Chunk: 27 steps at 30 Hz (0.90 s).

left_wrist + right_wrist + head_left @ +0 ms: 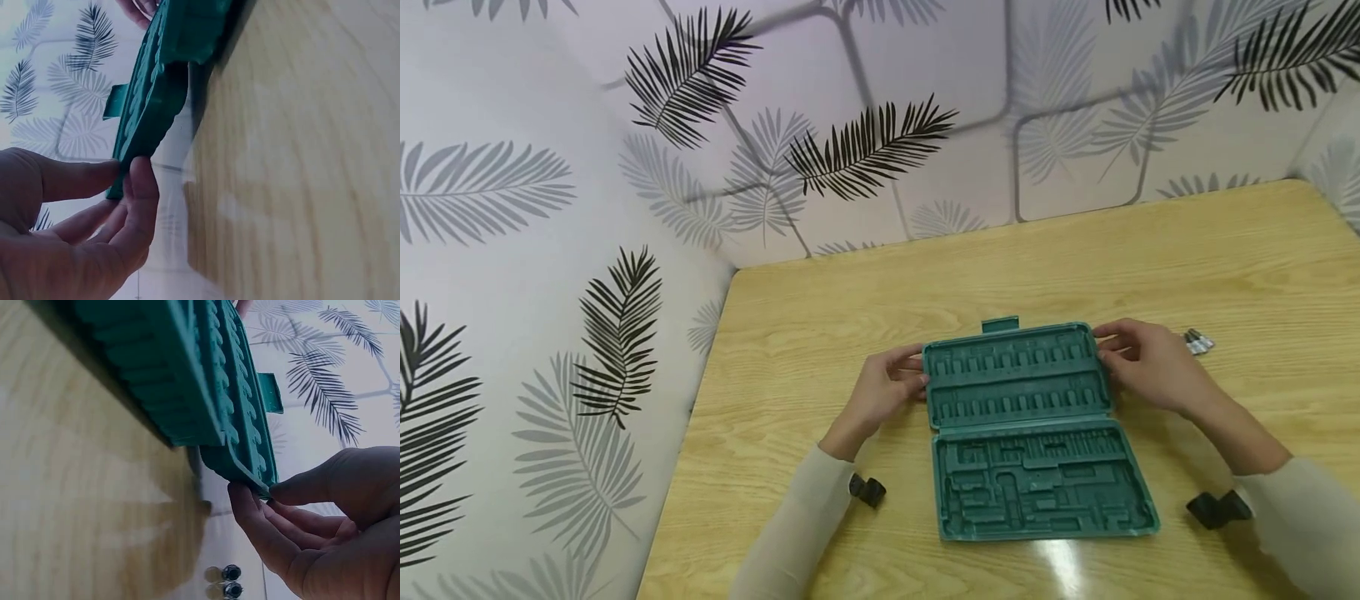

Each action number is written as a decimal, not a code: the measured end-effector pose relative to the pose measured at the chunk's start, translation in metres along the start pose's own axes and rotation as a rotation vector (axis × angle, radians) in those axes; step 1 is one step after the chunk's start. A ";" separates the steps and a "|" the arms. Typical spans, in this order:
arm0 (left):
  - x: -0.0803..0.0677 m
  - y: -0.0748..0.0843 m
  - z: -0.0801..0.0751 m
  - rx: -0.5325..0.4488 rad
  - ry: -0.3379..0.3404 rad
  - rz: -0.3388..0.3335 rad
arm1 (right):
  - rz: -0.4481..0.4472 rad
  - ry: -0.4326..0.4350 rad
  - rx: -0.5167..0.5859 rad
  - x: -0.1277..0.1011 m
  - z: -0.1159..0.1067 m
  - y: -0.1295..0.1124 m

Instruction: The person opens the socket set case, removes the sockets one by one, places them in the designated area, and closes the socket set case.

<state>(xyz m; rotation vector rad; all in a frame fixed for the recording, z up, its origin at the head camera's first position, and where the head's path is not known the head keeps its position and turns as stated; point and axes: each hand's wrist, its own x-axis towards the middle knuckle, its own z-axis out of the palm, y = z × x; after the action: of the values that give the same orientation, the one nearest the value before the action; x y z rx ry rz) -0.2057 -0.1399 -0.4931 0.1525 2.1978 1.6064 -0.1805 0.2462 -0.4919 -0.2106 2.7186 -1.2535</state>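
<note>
A green plastic tool case point(1045, 479) lies unfolded on the table, its moulded slots showing in both halves. The far half, the lid point(1018, 375), is raised off the table at a tilt, with a latch flap point(1000, 324) on its far edge. At the lid's left side my left hand point(887, 387) pinches the rim between thumb and fingers, plain in the left wrist view point(81, 219). On the opposite side my right hand point(1150, 362) grips the rim the same way. Small metal sockets point(1198, 341) rest on the table just beyond the right hand.
The wooden table point(805, 317) runs back to a wall point(925, 75) patterned with leaves; another wall borders it at the left. Dark wrist-camera pieces point(1217, 508) sit by each forearm.
</note>
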 end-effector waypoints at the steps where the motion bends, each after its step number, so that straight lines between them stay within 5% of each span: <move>1: 0.001 0.000 -0.001 -0.027 0.008 0.002 | -0.001 0.002 0.017 0.001 -0.001 -0.001; 6: 0.002 0.003 -0.005 -0.059 0.037 0.073 | -0.040 0.063 0.057 0.002 -0.004 -0.005; 17: -0.005 0.008 -0.005 0.024 0.106 0.403 | -0.229 0.231 0.103 -0.011 -0.008 -0.004; 22: -0.019 0.008 -0.003 0.131 0.109 0.546 | -0.359 0.292 0.082 -0.025 -0.004 -0.002; 27: -0.039 0.001 0.000 0.246 0.048 0.672 | -0.452 0.259 0.039 -0.046 -0.002 0.000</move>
<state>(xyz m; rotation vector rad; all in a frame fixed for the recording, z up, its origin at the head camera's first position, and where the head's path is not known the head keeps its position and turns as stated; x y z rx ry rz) -0.1702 -0.1525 -0.4817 1.0257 2.5321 1.6372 -0.1356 0.2564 -0.4876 -0.7421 2.9664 -1.5360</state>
